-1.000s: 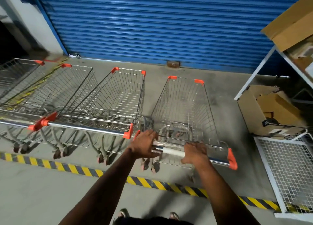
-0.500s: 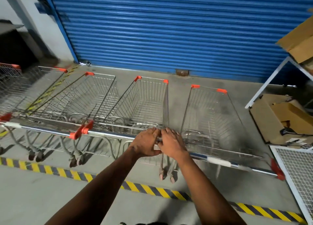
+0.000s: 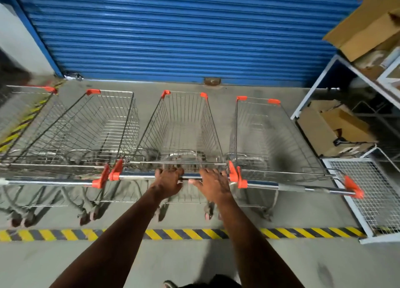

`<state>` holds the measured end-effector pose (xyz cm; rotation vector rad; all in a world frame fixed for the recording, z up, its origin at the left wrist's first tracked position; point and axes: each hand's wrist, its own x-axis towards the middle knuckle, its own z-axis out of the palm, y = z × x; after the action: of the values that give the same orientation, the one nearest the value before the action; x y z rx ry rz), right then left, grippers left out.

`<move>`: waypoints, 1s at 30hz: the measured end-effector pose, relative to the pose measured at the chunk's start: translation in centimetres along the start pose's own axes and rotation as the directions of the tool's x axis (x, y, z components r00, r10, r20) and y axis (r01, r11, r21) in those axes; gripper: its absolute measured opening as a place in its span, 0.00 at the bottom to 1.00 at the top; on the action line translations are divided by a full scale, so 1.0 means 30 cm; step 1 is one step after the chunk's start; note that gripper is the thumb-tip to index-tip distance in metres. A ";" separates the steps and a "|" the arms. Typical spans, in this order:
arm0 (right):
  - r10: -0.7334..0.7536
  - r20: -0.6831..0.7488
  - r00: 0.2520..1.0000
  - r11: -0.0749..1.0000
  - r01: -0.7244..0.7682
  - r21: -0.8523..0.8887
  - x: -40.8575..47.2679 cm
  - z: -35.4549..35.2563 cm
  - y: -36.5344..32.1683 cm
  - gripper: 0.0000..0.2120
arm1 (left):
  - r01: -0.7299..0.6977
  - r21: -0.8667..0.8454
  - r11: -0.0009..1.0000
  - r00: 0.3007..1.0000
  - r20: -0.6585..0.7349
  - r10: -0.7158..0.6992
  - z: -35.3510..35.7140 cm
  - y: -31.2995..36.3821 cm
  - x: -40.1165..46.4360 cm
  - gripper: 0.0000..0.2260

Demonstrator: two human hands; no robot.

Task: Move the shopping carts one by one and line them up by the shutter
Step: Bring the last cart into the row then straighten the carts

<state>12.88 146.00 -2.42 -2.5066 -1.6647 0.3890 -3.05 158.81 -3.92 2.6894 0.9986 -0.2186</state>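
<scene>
A: From the head view, where do the person's hands sit?

B: Both are on the handle bar of the middle cart. The left hand is curled around the bar; the right hand lies over it with fingers spread wide, and whether it truly grips cannot be told. Half a second ago the two hands were pressed together at the junction between two carts; now they are apart on one bar.

A: And a second ago?

B: They held the handle of the right cart. That cart now stands free, its handle touching the middle cart's orange end cap.

A: Where are the carts themselves?

B: Side by side on the concrete floor, noses toward the blue shutter, wheels just past the yellow-black stripe. A left cart touches the middle one at the handle ends, and a further cart shows at the left edge, blurred.

A: Anything else shifted?

B: The view has swung left, so the middle cart is centred. A cardboard box and white mesh panel stay at the right edge.
</scene>
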 end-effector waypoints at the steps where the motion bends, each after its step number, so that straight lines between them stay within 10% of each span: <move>1: 0.006 -0.002 1.000 1.000 -0.006 0.006 -0.005 0.002 0.001 0.34 | 0.003 -0.003 1.000 1.000 -0.003 -0.003 -0.004 0.011 -0.008 0.21; 30: -0.043 0.025 0.999 0.996 0.041 0.079 -0.031 0.050 0.053 0.37 | 0.071 -0.003 0.997 0.997 -0.001 -0.071 0.017 0.063 -0.073 0.21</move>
<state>13.54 144.45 -4.09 -2.4166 -1.6743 0.4766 -3.47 155.94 -3.54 2.6538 1.0947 -0.2293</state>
